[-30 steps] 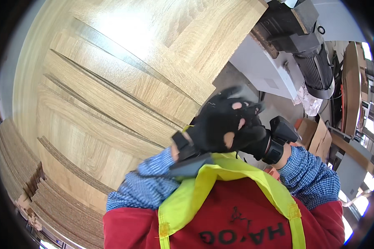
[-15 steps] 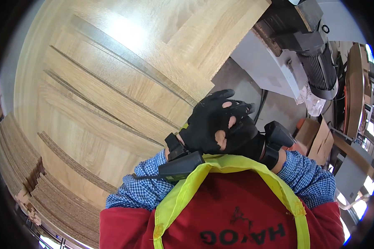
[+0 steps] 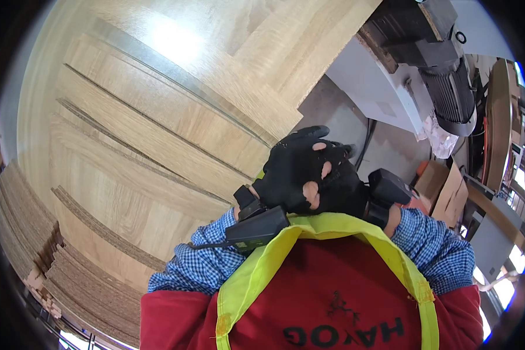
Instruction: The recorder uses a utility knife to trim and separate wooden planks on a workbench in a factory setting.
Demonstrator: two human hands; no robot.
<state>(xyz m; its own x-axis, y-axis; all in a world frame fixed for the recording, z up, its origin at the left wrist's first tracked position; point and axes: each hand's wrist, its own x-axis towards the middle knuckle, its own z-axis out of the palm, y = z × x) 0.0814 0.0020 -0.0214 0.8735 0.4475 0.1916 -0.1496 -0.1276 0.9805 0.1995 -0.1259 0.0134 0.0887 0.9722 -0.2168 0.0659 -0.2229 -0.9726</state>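
Both my hands are together in front of my chest, in worn black gloves. My left hand (image 3: 291,175) lies across the right one, its fingers stretched out. Skin shows through several holes in its glove. My right hand (image 3: 349,192) is mostly covered by the left, so its fingers are hidden. No object shows between the hands. Black devices are strapped at my left wrist (image 3: 256,227) and my right wrist (image 3: 389,189). Close beyond the left hand lie the corners of wood-grain boards (image 3: 256,105).
Overlapping wood-grain panels (image 3: 134,111) fill the left side. Stacked chipboard panels (image 3: 93,291) stand at lower left. At upper right is a dark motor (image 3: 449,93) by a grey machine housing (image 3: 373,87). Cardboard pieces (image 3: 446,192) and a cable (image 3: 366,143) lie to the right.
The two hands have stayed together, shifting only slightly. The right hand's fingers are a little more covered now. The boards keep their places.
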